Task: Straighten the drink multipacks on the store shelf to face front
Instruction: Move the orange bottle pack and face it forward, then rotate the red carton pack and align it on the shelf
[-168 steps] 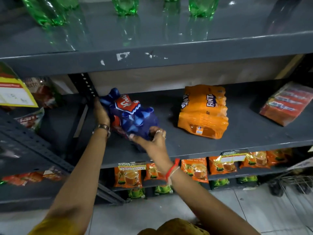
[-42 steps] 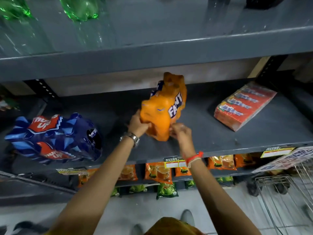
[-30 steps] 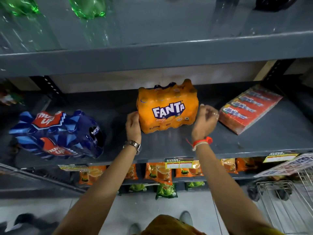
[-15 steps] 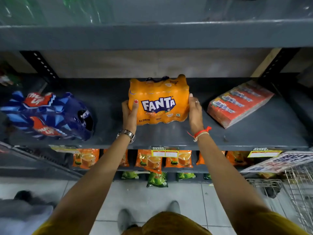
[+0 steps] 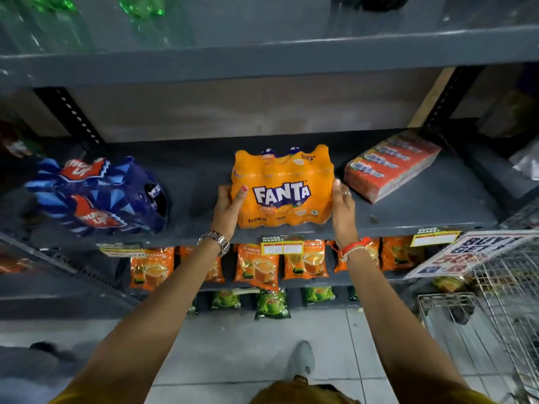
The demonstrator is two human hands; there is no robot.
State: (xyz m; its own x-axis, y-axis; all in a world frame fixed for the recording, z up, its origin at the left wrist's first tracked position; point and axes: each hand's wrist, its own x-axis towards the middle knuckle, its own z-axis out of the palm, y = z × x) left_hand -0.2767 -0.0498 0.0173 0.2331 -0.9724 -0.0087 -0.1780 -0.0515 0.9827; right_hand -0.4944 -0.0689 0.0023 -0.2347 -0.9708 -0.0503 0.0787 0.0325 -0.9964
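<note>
An orange Fanta multipack [image 5: 282,188] stands upright near the front edge of the grey middle shelf [image 5: 423,211], its logo facing me. My left hand [image 5: 227,209] presses its left side and my right hand [image 5: 343,209] presses its right side. A blue Thums Up multipack [image 5: 99,195] lies on the same shelf at the left, logo side up and turned at an angle. A red multipack [image 5: 392,164] lies flat and skewed on the shelf to the right of the Fanta pack.
Green bottles [image 5: 143,7] stand on the shelf above. Orange tea pouches [image 5: 256,265] and green pouches [image 5: 272,303] hang on lower shelves. A wire trolley [image 5: 501,310] with a promo sign [image 5: 472,252] stands at the right. Price tags [image 5: 281,247] line the shelf edge.
The Fanta pack was turned from end-on to logo-forward a second ago and now sits slightly nearer the shelf's front edge; both hands stay on its sides. The view shifted a little.
</note>
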